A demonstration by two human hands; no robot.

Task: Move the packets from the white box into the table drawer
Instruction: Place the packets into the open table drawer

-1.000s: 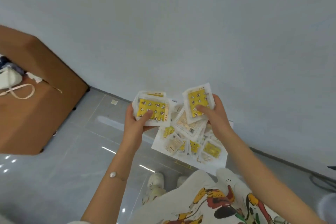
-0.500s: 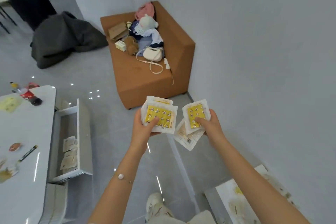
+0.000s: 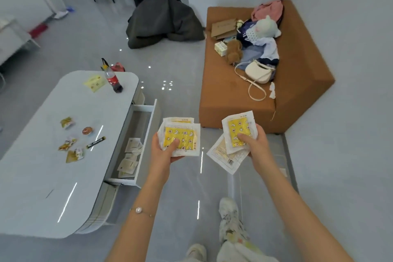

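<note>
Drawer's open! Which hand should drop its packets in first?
Probably the left hand: its packet stack is closer to the open drawer on that side. The right hand, with its packets, is farther off, toward the sofa.

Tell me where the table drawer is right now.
In the head view, the drawer sticks out open from the white table, left of centre, just left of the left hand.

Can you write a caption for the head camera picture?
Left hand and right hand hold yellow packets near the open drawer.
</note>
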